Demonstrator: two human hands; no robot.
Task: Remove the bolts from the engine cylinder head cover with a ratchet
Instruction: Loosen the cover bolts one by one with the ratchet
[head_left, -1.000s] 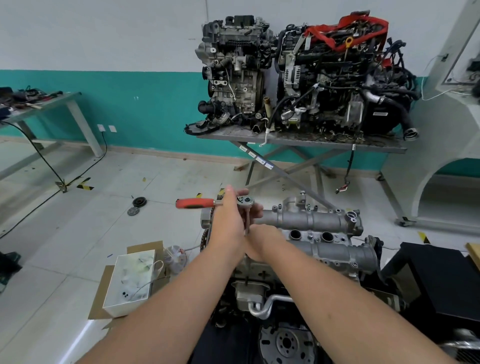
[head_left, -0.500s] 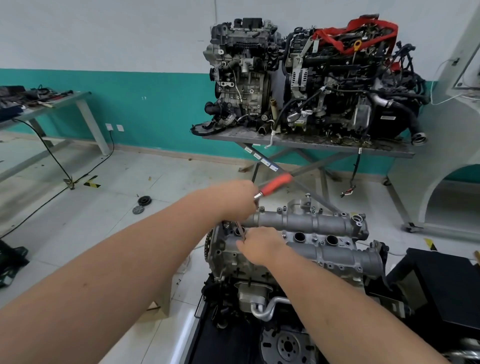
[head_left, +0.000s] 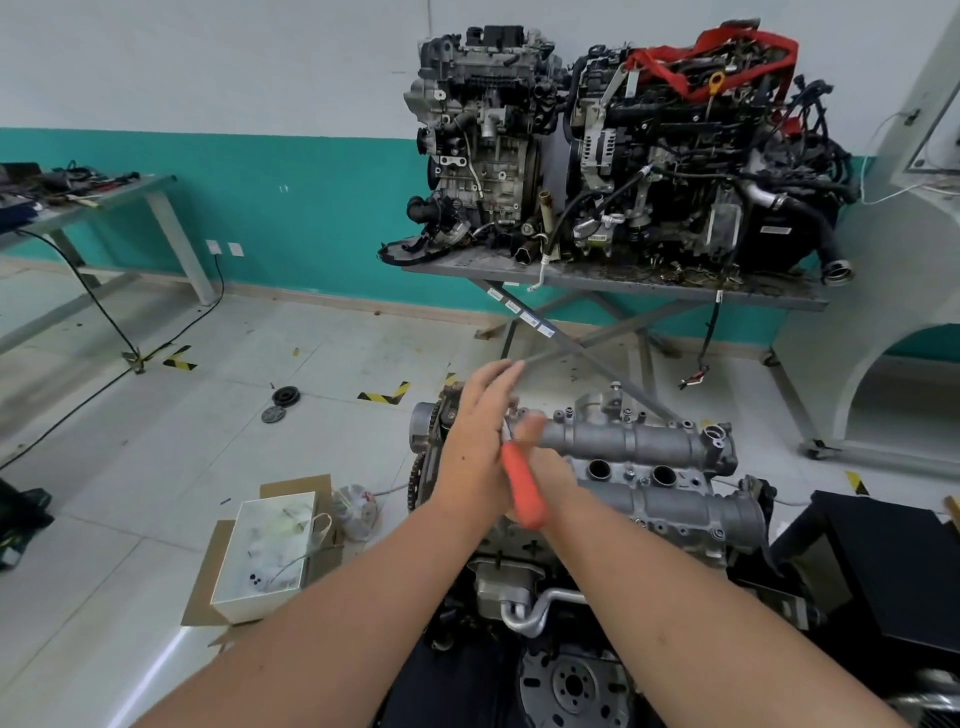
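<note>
The grey cylinder head cover (head_left: 649, 441) tops the engine in front of me, with small bolts along its edges. An orange-handled ratchet (head_left: 522, 491) stands over the cover's left end, its handle pointing back toward me. My left hand (head_left: 475, 431) lies against the ratchet's head with its fingers straight and pointing up; it is motion-blurred. My right hand (head_left: 543, 457) sits just right of it, curled round the ratchet's shaft below the head, partly hidden by the handle and the left hand. The socket and the bolt under it are hidden.
A white box of small parts (head_left: 265, 551) sits on cardboard on the floor to the left. Two engines stand on a metal table (head_left: 613, 283) behind. A workbench (head_left: 104, 200) is far left, a black case (head_left: 883, 571) at right, two pulleys (head_left: 283, 402) on the floor.
The ratchet handle swung round from pointing left, past the far right, to pointing toward me. My left hand's fingers have straightened. My right hand stayed on the shaft.
</note>
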